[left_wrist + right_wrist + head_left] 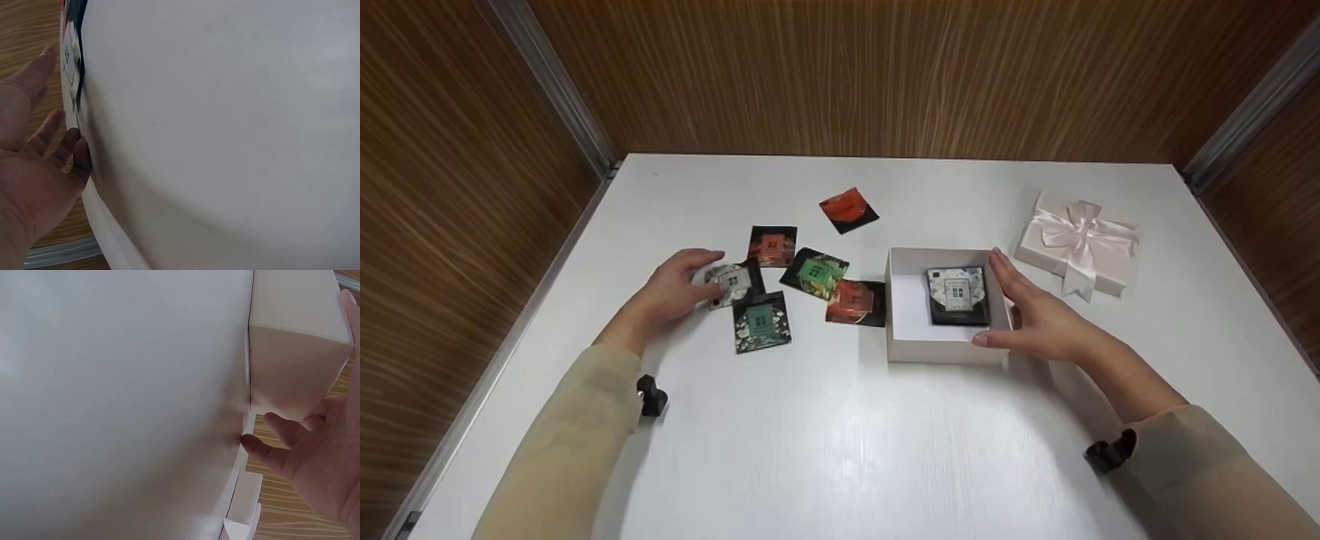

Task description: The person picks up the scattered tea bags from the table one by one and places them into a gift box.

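Observation:
My left hand [679,281] is at a white-flowered sachet [735,281] on the left of the table, its thumb over the sachet's left edge and its fingers spread apart. In the left wrist view, that sachet [70,59] shows edge-on between thumb and fingers. A green-labelled dark sachet [762,322] lies just in front of it. My right hand [1046,322] grips the right end of an open white box [945,351], thumb at the front rim and index finger at the back corner. Inside the box lies a white-and-black sachet [958,295].
Between hand and box lie a red-labelled sachet [772,246], a green sachet [815,273] and another red sachet [856,301] against the box. An orange-red sachet [849,210] lies farther back. A pale pink lid [1084,240] with a ribbon bow rests at the back right. Wooden panels surround the table.

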